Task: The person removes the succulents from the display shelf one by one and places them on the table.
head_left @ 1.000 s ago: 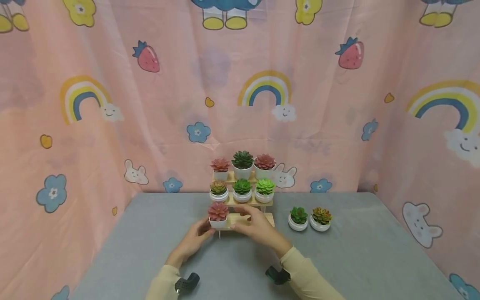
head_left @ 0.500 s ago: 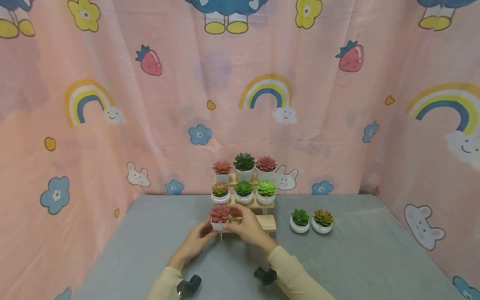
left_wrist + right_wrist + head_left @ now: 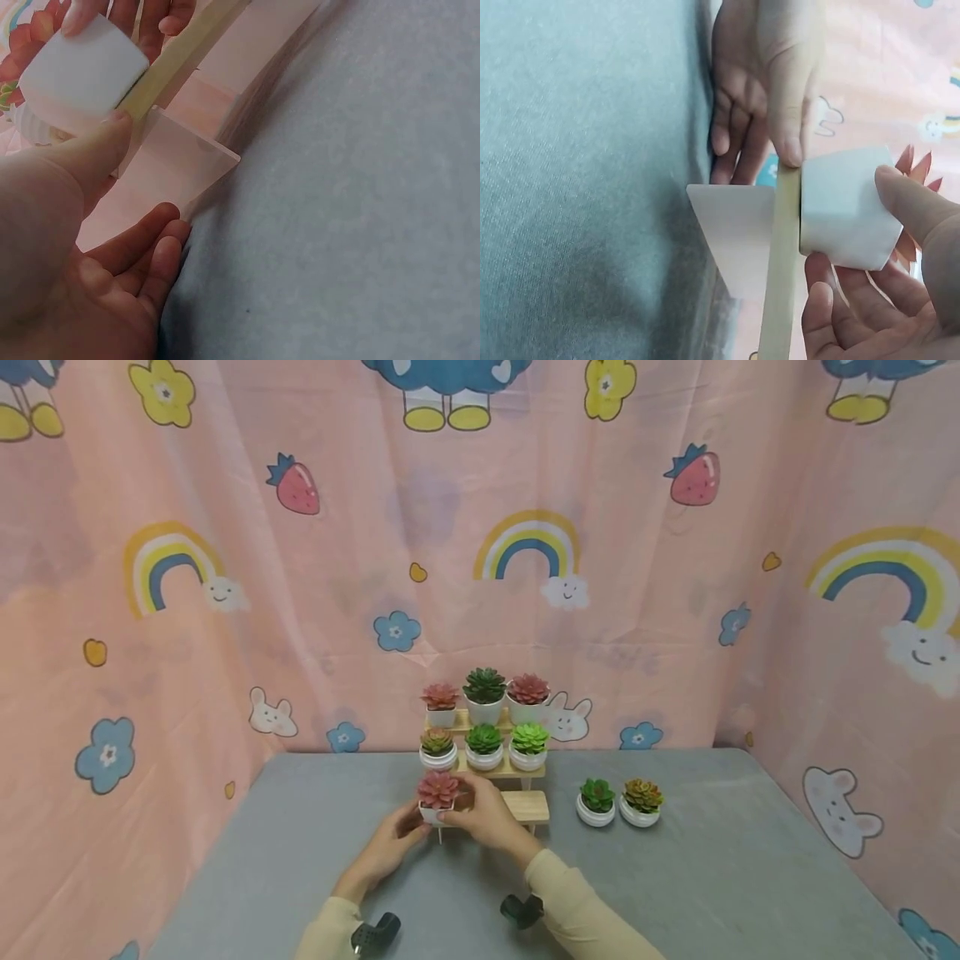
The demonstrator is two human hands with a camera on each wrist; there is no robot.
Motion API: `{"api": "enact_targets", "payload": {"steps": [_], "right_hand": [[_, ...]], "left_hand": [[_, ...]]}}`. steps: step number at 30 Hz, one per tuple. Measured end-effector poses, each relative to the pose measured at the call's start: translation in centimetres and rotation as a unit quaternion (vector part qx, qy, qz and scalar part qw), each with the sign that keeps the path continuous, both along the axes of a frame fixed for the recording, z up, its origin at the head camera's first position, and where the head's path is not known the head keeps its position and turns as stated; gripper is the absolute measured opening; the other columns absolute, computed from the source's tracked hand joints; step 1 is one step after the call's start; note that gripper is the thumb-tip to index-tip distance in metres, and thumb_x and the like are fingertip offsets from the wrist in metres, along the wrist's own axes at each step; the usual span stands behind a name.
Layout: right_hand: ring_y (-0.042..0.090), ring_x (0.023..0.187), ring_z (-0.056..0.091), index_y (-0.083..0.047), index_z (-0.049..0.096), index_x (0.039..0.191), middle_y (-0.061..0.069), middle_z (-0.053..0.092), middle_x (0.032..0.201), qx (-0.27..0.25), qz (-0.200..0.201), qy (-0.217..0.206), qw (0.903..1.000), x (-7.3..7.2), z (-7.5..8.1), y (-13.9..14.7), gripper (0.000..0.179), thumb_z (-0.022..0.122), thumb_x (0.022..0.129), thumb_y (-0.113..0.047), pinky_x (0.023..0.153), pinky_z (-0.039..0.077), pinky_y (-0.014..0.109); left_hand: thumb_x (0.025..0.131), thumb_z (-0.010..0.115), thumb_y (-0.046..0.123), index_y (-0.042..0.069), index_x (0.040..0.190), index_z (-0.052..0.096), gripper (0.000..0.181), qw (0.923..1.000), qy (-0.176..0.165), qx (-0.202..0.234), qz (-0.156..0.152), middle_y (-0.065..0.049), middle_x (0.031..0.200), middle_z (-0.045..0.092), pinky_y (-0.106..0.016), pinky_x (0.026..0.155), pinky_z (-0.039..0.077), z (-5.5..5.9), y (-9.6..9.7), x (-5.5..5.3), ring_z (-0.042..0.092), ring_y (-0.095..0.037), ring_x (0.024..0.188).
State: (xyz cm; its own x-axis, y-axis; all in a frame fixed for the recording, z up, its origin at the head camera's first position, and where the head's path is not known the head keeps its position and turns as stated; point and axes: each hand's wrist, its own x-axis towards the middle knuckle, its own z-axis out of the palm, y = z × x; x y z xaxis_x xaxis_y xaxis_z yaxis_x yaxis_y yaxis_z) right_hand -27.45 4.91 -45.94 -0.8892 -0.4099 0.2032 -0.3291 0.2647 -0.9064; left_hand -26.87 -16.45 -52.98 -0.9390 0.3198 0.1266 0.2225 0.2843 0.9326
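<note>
A pink artificial succulent point(image 3: 437, 789) in a white angular pot point(image 3: 847, 206) stands at the left end of the lowest shelf point(image 3: 528, 807) of a tiered wooden plant stand. My right hand point(image 3: 487, 817) holds the pot, thumb on its near face and fingers round behind. At the shelf's left end is my left hand point(image 3: 386, 843). Its thumb point(image 3: 112, 142) touches the end of the wooden board point(image 3: 784, 240), right by the pot's base. The left fingers extend loosely below, beside the stand's pale leg point(image 3: 172, 161), close over the table.
Potted succulents fill the middle shelf point(image 3: 506, 772) and the top shelf point(image 3: 462, 723). On the grey table point(image 3: 712, 868) to the right stand a green succulent point(image 3: 597, 800) and a yellow-red one point(image 3: 642, 799), both in round white pots. A patterned pink curtain point(image 3: 337, 610) hangs behind.
My right hand has moved left from beside the pot and taken hold of it. The succulent stays at the shelf's left end. My left hand has hardly moved.
</note>
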Motion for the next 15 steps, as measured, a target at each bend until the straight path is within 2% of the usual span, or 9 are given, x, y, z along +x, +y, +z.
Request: {"api": "enact_targets", "payload": {"steps": [4, 11, 15], "right_hand": [[0.025, 0.099, 0.068, 0.0, 0.058, 0.135, 0.019, 0.066, 0.127, 0.014, 0.003, -0.006, 0.9999, 0.5, -0.1, 0.6, 0.055, 0.08, 0.086, -0.012, 0.078, 0.057, 0.024], [0.024, 0.1, 0.066, -0.004, 0.059, 0.137, 0.017, 0.065, 0.131, 0.001, 0.028, 0.004, 0.9996, 1.5, 0.9, 2.1, 0.055, 0.08, 0.087, -0.013, 0.082, 0.058, 0.032], [0.024, 0.102, 0.065, -0.006, 0.059, 0.138, 0.015, 0.065, 0.133, 0.01, 0.027, 0.013, 0.9995, 2.2, 1.5, 3.5, 0.056, 0.08, 0.087, -0.016, 0.081, 0.056, 0.03]], "left_hand": [[0.103, 0.059, 0.018, 0.006, 0.157, 0.034, 0.061, 0.9999, -0.007, -0.007, -0.007, -0.024, 0.146, 0.055, -0.021, 0.1, 0.049, -0.1, -0.1, 0.1, 0.055, -0.038, 0.133], [0.104, 0.058, 0.022, 0.004, 0.159, 0.03, 0.065, 0.9996, -0.017, 0.01, -0.018, -0.029, 0.15, 0.049, -0.046, 0.11, 0.048, 0.0, 0.0, 0.0, 0.052, -0.043, 0.135], [0.103, 0.059, 0.023, 0.005, 0.159, 0.029, 0.065, 0.9996, -0.02, 0.011, -0.017, -0.03, 0.147, 0.05, -0.05, 0.11, 0.048, 0.3, 0.1, -0.1, 0.053, -0.042, 0.134]]}}
